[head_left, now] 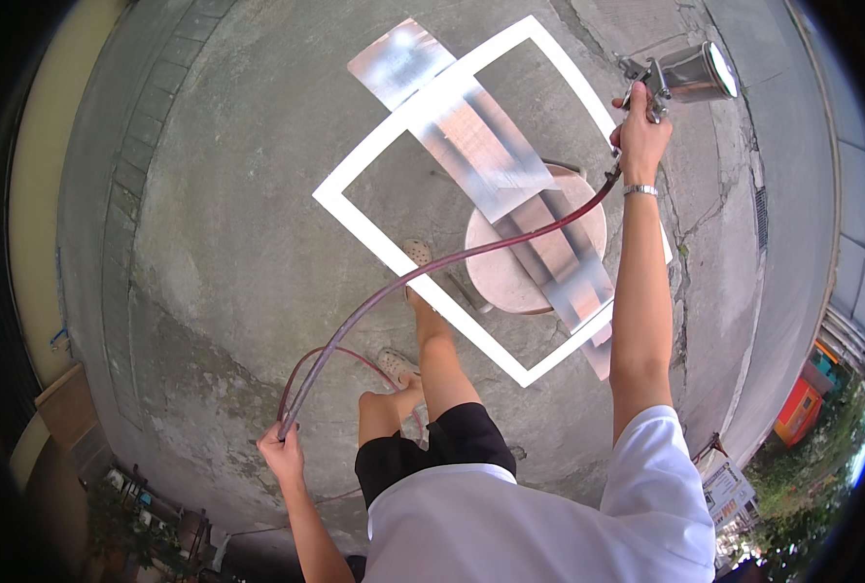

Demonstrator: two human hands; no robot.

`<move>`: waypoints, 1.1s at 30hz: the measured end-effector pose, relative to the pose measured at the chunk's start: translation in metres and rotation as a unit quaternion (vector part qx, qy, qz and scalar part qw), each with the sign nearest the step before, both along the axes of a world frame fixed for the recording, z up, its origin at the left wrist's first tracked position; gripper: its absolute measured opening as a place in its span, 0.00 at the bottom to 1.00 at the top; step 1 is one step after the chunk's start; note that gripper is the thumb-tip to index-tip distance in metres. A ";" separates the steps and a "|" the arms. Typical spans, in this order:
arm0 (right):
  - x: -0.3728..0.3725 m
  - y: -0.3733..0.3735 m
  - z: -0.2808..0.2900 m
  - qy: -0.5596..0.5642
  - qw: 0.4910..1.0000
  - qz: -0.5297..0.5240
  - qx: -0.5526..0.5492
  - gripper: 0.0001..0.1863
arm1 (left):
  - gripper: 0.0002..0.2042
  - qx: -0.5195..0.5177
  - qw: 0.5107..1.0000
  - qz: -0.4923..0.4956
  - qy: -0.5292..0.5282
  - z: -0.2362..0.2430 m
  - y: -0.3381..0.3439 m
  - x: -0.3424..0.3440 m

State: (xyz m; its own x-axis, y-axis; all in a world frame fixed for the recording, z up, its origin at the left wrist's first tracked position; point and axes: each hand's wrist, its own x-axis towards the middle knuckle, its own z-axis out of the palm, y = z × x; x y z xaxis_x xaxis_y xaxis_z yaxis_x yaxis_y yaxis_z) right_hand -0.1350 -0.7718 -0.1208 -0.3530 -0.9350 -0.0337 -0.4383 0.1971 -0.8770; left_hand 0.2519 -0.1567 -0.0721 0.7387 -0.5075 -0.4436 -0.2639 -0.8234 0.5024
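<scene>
Left hand (279, 445) on reddish hose (432, 267), right hand (639, 136) gripping spray gun (680, 76)

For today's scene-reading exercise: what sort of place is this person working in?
Probably an outdoor concrete yard used for spray-painting: cracked concrete ground, a white frame resting on a round stool, a spray gun in the right hand.

the grey concrete floor (238, 223) has cracks and dark stains. a round stool (510, 277) stands on it. a white square frame (374, 219) and a shiny metal strip (471, 146) rest on the stool.
</scene>
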 end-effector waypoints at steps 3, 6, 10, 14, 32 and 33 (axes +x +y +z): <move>-0.040 0.104 0.063 -0.073 0.996 0.031 0.032 0.23 | 0.23 0.043 0.998 0.012 0.044 -0.022 0.058 -0.004; -0.077 0.217 0.127 -0.079 0.995 0.014 0.054 0.22 | 0.26 0.078 0.994 -0.077 0.010 -0.036 0.127 -0.025; -0.148 0.359 0.181 -0.097 0.994 -0.018 0.046 0.22 | 0.23 0.097 0.992 -0.084 0.010 -0.069 0.219 -0.070; -0.227 0.485 0.219 -0.088 0.996 -0.029 0.010 0.22 | 0.19 0.122 0.984 -0.104 0.082 -0.090 0.299 -0.131; -0.514 0.744 0.299 -0.034 0.974 -0.223 -0.018 0.26 | 0.21 0.159 0.961 -0.202 -0.099 -0.048 0.285 -0.319; -0.542 0.755 0.299 -0.038 0.975 -0.218 -0.013 0.26 | 0.21 0.150 0.964 -0.203 -0.083 -0.052 0.276 -0.337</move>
State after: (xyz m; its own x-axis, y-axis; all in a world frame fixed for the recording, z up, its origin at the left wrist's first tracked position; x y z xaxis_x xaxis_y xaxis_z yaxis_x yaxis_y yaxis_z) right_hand -0.6767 -0.0166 0.1782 -0.7150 -0.6971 -0.0533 -0.2519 0.3280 -0.9105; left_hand -0.0856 0.1191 -0.1240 0.5796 -0.6374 -0.5077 -0.6512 -0.7369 0.1817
